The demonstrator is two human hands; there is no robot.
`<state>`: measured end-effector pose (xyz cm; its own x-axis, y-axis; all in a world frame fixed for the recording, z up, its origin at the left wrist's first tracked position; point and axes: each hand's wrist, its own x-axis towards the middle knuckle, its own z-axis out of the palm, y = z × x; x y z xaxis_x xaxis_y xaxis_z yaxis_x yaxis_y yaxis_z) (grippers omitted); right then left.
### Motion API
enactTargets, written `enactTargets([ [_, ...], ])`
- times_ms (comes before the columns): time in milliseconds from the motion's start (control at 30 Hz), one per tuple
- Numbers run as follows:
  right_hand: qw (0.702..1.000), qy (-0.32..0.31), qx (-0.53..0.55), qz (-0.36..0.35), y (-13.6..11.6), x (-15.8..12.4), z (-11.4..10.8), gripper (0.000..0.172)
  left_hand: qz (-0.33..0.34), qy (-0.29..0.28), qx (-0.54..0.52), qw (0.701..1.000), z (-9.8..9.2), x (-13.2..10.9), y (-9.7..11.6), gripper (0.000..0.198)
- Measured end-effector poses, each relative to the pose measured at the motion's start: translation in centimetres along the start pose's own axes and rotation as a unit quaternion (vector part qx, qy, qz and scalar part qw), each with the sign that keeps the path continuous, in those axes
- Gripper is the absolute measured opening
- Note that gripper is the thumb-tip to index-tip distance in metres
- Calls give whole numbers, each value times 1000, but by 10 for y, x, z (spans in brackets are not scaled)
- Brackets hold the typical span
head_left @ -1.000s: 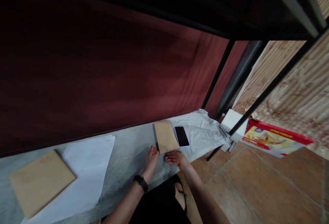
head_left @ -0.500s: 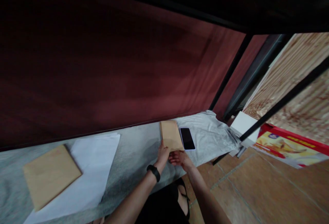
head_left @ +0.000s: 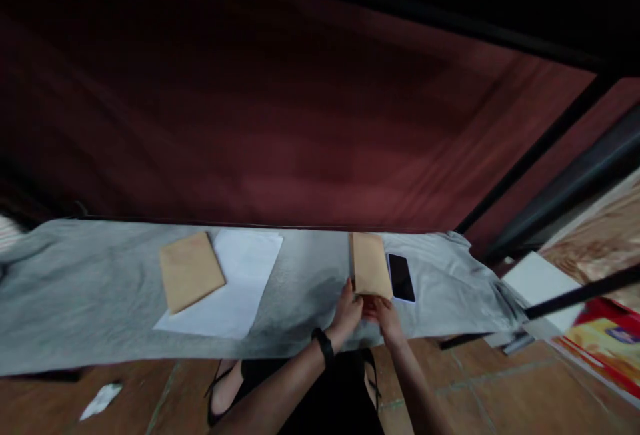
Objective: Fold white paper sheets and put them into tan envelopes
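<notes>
A narrow stack of brown paper, perhaps envelopes or bags (head_left: 373,263), lies on the grey cloth-covered table in front of me. My left hand (head_left: 347,312), with a black band on its wrist, grips the near left corner. At the near edge, my right hand (head_left: 388,318) has its fingers curled around and partly under the paper. The fingertips of both hands almost meet there and are partly hidden. Just right of the stack lies a dark-screened phone (head_left: 401,278). Farther left, a wider brown paper piece (head_left: 191,272) rests partly over white paper sheets (head_left: 245,298).
The grey cloth (head_left: 100,302) covers the long, narrow table. Behind it rises a dark red panel (head_left: 280,155). Black frame bars (head_left: 540,148) stand at the right, near a white box (head_left: 543,282) and a red and yellow carton (head_left: 610,342). Crumpled white paper (head_left: 101,400) lies on the tiled floor.
My view has swung left, so the table's left part now shows. My right hand's fingers, loosely spread below the edge before, now close in on the stack's near edge. The left hand keeps its corner.
</notes>
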<state>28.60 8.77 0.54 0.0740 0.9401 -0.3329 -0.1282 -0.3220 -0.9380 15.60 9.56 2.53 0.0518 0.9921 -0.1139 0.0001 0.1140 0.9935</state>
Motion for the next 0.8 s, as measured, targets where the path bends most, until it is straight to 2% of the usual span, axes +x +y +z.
enactTargets([
  [67, 993, 36, -77, -78, 10, -10, 8, 42, 5, 25, 27, 999, -24, -27, -3, 70],
  [100, 984, 41, -123, -124, 15, -15, 12, 41, 28, 20, 77, 996, -39, -42, -4, 69],
  [200, 941, 9, -239, -241, 30, -33, 31, 39, 86, 78, 211, 970, -97, -84, -6, 69],
  [300, 889, -17, -325, -321, 42, -44, 56, 41, 103, 184, 352, 912, -165, -117, -11, 63],
  [367, 847, -5, -390, -361, 50, -48, 70, 42, 90, 238, 432, 865, -207, -131, -19, 61],
  [433, 800, 21, -455, -389, 56, -49, 79, 44, 64, 265, 501, 821, -240, -140, -29, 60],
  [467, 778, 35, -482, -402, 59, -48, 81, 44, 62, 255, 530, 806, -251, -143, -34, 61],
  [533, 736, 54, -522, -428, 64, -47, 82, 45, 63, 229, 582, 777, -265, -147, -39, 60],
  [633, 684, 72, -557, -466, 69, -43, 78, 46, 67, 204, 640, 737, -269, -149, -35, 54],
  [700, 662, 86, -568, -482, 71, -41, 77, 45, 66, 195, 662, 721, -267, -148, -27, 51],
  [800, 648, 98, -576, -489, 72, -41, 78, 45, 53, 179, 675, 713, -266, -144, -16, 46],
])
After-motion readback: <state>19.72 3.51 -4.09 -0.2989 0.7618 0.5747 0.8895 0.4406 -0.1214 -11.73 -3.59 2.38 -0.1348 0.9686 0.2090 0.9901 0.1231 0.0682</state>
